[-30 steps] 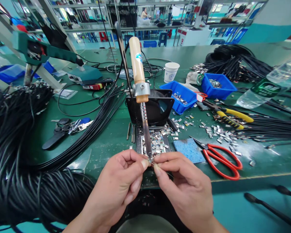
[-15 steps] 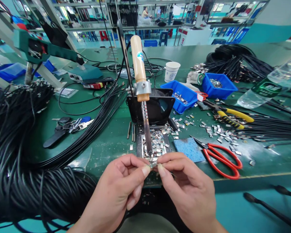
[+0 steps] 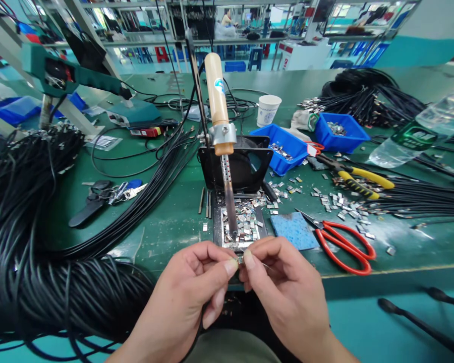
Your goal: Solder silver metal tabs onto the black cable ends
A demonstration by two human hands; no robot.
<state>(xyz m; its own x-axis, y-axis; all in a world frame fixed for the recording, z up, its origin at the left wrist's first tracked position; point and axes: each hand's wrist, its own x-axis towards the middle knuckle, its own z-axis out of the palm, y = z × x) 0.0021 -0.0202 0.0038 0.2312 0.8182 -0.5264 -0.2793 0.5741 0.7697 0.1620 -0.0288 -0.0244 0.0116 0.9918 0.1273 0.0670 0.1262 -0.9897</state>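
My left hand (image 3: 196, 282) is closed, thumb and forefinger pinching a small silver metal connector (image 3: 240, 259). My right hand (image 3: 287, 287) is closed too, its fingertips against the connector's right side. A thin solder wire (image 3: 267, 266) shows beside the right fingers; its end is hidden. Just beyond the fingers, the tip of a soldering iron (image 3: 230, 201) points down, its wooden handle clamped in a stand. Many loose metal connector shells (image 3: 249, 222) lie around the tip on a small plate. Fingers cover most of the held piece.
A blue sponge (image 3: 293, 230) and red-handled scissors (image 3: 344, 247) lie right, with yellow-handled pliers (image 3: 363, 181) behind. A black fan (image 3: 249, 164), blue bins (image 3: 283, 151), paper cup (image 3: 268, 111) and bottle (image 3: 419, 133) stand farther back. Black cable bundles (image 3: 60, 297) fill the left.
My right hand has shifted slightly left, so its fingertips now close in on the connector. The left hand stays nearly in place, still pinching it.
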